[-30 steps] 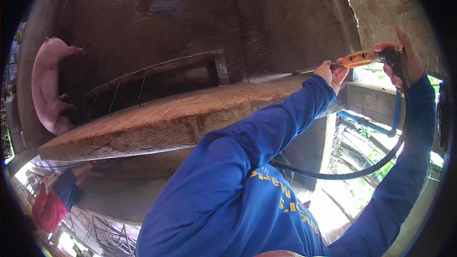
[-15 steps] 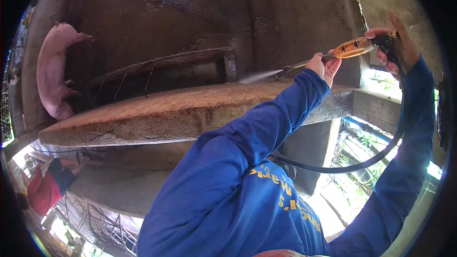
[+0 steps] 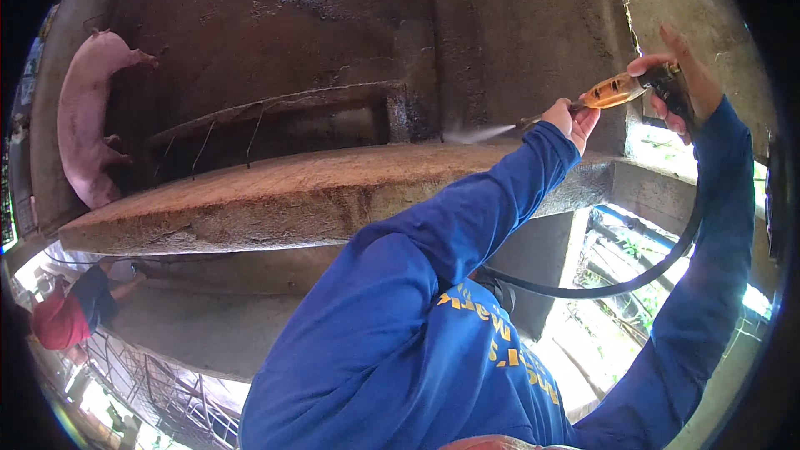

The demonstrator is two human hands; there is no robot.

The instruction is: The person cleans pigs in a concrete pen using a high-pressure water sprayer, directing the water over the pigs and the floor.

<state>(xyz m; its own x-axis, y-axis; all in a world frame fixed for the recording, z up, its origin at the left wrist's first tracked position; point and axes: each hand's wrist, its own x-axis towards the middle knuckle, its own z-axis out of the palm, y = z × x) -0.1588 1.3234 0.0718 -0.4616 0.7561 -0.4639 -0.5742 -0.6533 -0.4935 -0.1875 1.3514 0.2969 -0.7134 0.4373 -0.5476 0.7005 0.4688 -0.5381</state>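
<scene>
Concrete pen wall [image 3: 275,200], across the near scene. Pink pig [image 3: 87,117], far left, apart from the spray. Black hose [image 3: 617,283], sagging right. Orange spray gun [image 3: 612,90], upper right: right hand [image 3: 679,87] wrapped round its grip, left hand [image 3: 571,117] closed on the lance, steadying aim over the wall.

We see an orange-and-black spray gun [image 3: 623,88] held level above the concrete wall, black hose [image 3: 617,283] drooping below it.

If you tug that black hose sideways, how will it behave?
Likely floppy: the hose sags in a loose curve below the spray gun. Probably heavy for its size, since spray is leaving the nozzle. It may drag the right hand down.
</scene>
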